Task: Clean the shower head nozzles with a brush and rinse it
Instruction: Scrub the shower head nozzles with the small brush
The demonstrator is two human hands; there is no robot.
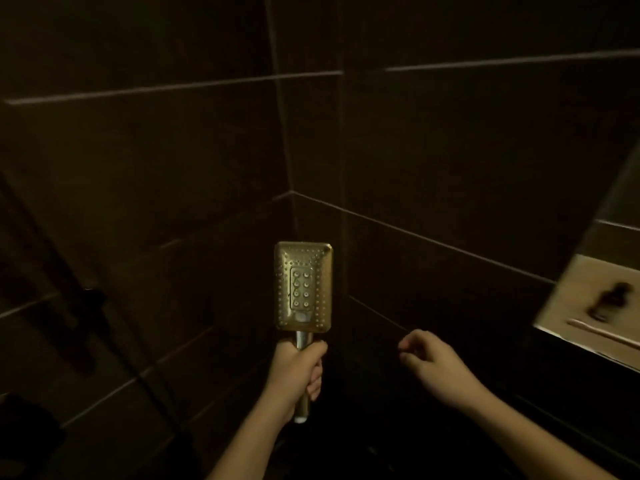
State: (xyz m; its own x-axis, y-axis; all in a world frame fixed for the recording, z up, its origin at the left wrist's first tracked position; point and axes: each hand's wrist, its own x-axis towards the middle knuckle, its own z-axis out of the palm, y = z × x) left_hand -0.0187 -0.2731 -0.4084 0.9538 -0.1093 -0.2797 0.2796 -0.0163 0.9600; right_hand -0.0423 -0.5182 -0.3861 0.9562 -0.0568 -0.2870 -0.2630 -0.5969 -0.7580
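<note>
A rectangular metal shower head (pixel 303 286) stands upright in the middle of the head view, its nozzle face turned toward me. My left hand (pixel 296 372) grips its round handle just below the head, and the handle's end pokes out under my fist. My right hand (pixel 429 364) hovers to the right of the handle, apart from it, fingers loosely curled and holding nothing. No brush is visible.
Dark tiled walls meet in a corner (pixel 291 202) right behind the shower head. A dark wall fitting and rail (pixel 90 299) stand at the left. At the right edge a lighter ledge or shelf (pixel 588 306) juts in, with a dark small object on it.
</note>
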